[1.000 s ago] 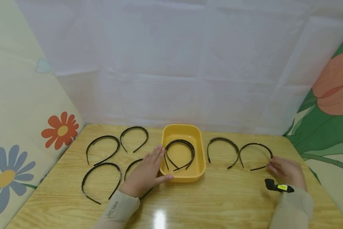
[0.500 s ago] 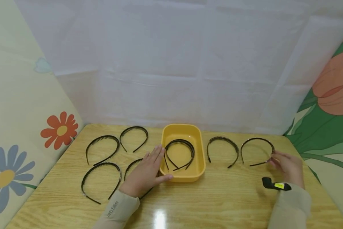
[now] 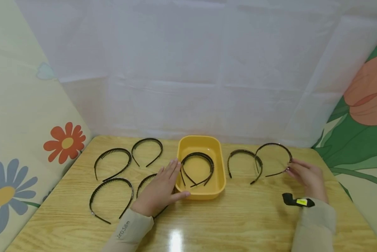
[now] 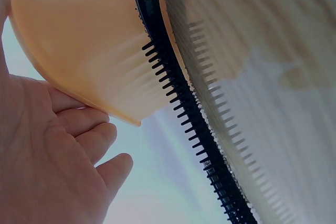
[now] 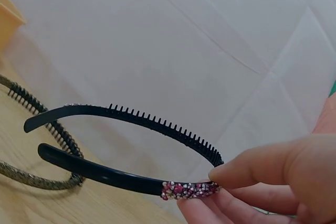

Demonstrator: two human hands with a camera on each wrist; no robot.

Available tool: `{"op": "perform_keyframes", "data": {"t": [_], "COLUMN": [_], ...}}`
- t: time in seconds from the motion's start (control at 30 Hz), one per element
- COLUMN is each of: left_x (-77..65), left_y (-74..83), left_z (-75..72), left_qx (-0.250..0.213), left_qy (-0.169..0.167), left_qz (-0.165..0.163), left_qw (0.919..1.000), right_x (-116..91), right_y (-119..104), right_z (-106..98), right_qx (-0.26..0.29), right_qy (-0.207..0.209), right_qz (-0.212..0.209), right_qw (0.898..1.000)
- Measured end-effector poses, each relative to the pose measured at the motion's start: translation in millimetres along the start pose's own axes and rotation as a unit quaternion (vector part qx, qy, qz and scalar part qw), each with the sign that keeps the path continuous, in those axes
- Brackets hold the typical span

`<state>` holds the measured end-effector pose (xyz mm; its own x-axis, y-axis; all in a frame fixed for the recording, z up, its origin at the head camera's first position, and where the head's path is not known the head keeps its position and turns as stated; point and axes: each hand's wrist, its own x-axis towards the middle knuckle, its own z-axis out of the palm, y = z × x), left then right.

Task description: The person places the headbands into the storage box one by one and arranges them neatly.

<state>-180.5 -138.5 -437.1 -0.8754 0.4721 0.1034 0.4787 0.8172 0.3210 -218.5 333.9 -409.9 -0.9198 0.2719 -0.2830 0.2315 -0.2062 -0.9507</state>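
Note:
My right hand (image 3: 309, 176) pinches a black toothed headband (image 5: 105, 176) by one arm, between thumb and fingers. Pink and silver stones cover the pinched part. The headband is raised off the table, tilted, its far end overlapping a bronze-patterned headband (image 3: 245, 152) in the head view. My left hand (image 3: 158, 190) rests against the left rim of a yellow tub (image 3: 204, 196), fingers straight and thumb at the front edge. Inside the tub lie overlapping black headbands (image 3: 198, 154). Another headband (image 4: 181, 98) lies partly hidden under my left hand.
To the left on the wooden table (image 3: 238, 224) lie more black headbands, one at the back (image 3: 147, 140), one at the far left (image 3: 112, 150) and one nearer (image 3: 111, 180). A white sheet (image 3: 188, 70) hangs behind the table, with flower-patterned panels at both sides.
My right hand has lifted the stone-trimmed headband off the table and moved it leftward, towards the bronze-patterned one. The left hand and the tub have stayed in place.

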Motion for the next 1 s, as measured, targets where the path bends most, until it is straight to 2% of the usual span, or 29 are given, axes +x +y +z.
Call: {"op": "perform_keyframes", "data": {"t": [0.3,0.73,1.0], "left_x": [-0.3,1.1,1.4], "left_y": [1.4,0.1,0.3], "left_z": [-2.2,-1.3,-1.1], "left_qx": [-0.003,0.001,-0.002], "left_qy": [-0.003,-0.004,-0.008], "left_qz": [0.000,0.003,0.003], "left_qw": [1.0000,1.0000,1.0000], "right_x": [-0.5,-10.8,-14.5], "right_y": [0.9,-5.9,-7.1], "right_z": [18.3,47.2,59.5], "right_qx": [0.005,0.008,0.016], "right_qy": [-0.053,-0.053,-0.087], "right_qz": [-0.025,-0.065,-0.079], "right_qw": [0.998,0.996,0.993]}}
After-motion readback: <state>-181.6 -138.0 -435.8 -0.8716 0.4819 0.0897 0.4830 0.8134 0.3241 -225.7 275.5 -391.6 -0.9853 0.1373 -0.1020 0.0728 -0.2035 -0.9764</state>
